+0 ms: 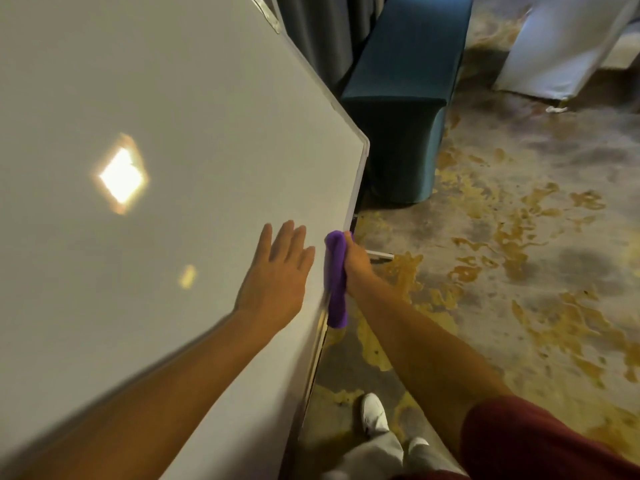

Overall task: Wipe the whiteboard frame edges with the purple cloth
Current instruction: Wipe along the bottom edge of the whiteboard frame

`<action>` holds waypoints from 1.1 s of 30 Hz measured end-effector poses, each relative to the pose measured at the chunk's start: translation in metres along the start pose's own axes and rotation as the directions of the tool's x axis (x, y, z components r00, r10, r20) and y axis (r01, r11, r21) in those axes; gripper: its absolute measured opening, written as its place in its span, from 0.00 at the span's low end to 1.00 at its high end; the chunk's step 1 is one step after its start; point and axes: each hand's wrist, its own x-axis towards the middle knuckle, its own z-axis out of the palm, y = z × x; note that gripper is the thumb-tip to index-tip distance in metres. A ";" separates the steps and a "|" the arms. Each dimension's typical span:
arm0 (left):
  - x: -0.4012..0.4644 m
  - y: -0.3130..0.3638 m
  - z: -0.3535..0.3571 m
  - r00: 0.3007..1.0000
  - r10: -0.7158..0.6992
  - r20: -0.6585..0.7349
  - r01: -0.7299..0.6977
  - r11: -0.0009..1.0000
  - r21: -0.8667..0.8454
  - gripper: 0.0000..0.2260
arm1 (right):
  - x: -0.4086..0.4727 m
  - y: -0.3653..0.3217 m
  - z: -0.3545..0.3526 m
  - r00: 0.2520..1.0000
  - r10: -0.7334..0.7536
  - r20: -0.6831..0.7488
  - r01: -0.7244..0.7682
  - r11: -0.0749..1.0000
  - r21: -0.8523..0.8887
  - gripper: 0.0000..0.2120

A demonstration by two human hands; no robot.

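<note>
No text, label, brand, number or sign can be read on anything in view.

just one head cam, looking steeply down and forward, close over the whiteboard (156,133) at 10 o'clock, carpet (519,254) at 3

One whiteboard (156,116), one purple cloth (336,278), two hands: left (275,282), right (358,263), perhaps two shoes (374,412).

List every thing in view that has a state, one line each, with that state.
left hand: open, fingers straight, flat on the board face.
right hand: grips the purple cloth.
purple cloth: bunched, pressed against the frame edge.
whiteboard: face bare of writing, with light glare.
frame edge: upper stretch uncovered by the cloth.
</note>
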 end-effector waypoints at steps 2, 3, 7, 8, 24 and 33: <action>0.001 0.005 -0.003 0.994 -0.094 -0.061 0.094 0.996 -0.008 0.32 | -0.018 0.029 -0.011 0.998 0.024 0.054 -0.024 1.000 0.012 0.24; 0.004 0.007 -0.004 0.989 -0.126 -0.073 0.126 0.992 0.001 0.33 | -0.027 0.045 -0.016 0.996 0.032 0.085 -0.034 0.999 0.016 0.23; 0.011 0.015 -0.006 0.991 -0.126 -0.039 0.128 0.991 0.039 0.31 | -0.065 0.112 -0.030 0.978 0.106 0.181 -0.110 0.994 0.011 0.20; 0.011 0.013 -0.007 0.990 -0.135 -0.039 0.136 0.990 0.031 0.30 | -0.074 0.126 -0.031 0.974 0.117 0.194 -0.121 0.993 0.007 0.20; -0.189 0.071 -0.002 1.000 -0.013 0.003 0.013 0.998 0.059 0.29 | -0.130 0.153 -0.058 0.964 -0.078 0.256 0.093 0.994 -0.049 0.23; -0.346 0.071 0.029 0.998 -0.023 -0.058 0.026 0.997 0.067 0.27 | -0.181 0.246 -0.027 0.981 0.044 0.190 -0.042 0.999 -0.015 0.22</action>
